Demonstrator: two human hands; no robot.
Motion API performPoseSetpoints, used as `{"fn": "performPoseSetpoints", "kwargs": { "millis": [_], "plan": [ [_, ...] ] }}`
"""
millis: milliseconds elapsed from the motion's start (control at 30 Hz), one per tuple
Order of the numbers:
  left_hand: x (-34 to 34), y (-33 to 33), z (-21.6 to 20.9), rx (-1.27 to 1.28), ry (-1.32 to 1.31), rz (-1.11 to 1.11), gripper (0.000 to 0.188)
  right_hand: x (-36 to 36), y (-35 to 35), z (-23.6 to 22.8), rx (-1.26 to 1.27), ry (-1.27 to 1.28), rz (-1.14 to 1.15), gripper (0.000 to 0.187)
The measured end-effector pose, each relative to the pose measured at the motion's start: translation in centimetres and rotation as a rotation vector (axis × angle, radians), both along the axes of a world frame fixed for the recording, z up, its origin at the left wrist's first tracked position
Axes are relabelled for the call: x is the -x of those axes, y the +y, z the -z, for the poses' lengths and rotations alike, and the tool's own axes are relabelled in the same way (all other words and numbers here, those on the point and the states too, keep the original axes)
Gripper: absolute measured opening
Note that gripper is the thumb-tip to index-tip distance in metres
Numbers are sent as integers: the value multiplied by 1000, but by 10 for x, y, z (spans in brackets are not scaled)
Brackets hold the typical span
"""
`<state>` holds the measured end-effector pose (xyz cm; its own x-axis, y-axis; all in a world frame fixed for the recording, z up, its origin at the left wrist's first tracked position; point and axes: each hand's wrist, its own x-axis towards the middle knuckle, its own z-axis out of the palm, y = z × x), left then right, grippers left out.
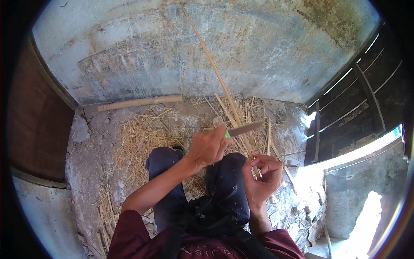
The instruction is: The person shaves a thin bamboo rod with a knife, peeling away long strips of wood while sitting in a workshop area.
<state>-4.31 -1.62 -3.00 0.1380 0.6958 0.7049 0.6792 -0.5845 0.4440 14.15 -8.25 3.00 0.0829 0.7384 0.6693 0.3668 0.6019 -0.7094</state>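
One green-handled knife (pixel 246 128) tight in the left fingers (pixel 217 134), one long tan strip (pixel 218 75) snug between the right fingers (pixel 269 164).

Gripping a green-handled knife (pixel 246 128) in the left hand (pixel 208 144), across a long bamboo strip (pixel 219 77).
Pinching the strip in the right hand (pixel 265 172), above strewn straw (pixel 134 140).

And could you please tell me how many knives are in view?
1: the green-handled knife in the left hand, its blade crossing the long strip beyond the right hand. Any others under the straw would be hidden.
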Motion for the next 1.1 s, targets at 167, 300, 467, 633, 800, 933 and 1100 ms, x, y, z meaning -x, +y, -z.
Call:
{"fn": "performPoseSetpoints", "kwargs": {
  "millis": [167,300,467,633,800,933,1100],
  "plan": [
    [9,12,-2,64,8,-31,34,3,-3,0,6,21,8,42],
    [4,5,-1,-50,-3,25,32,4,-2,0,3,25,15,42],
    [18,22,-2,38,-22,-41,30,4,-1,2,-3,15,11,43],
    [10,11,-2,1,-20,8,32,6,-5,-2,2,40,27,42],
    [18,23,-4,16,0,4,28,3,-1,4,20,59,23,40],
    [11,26,-9,-15,10,4,29,0,2,0,34,134,34,39],
    [13,19,-9,-34,23,9,26,2,0,2,-9,39,33,38]
  ]
}}
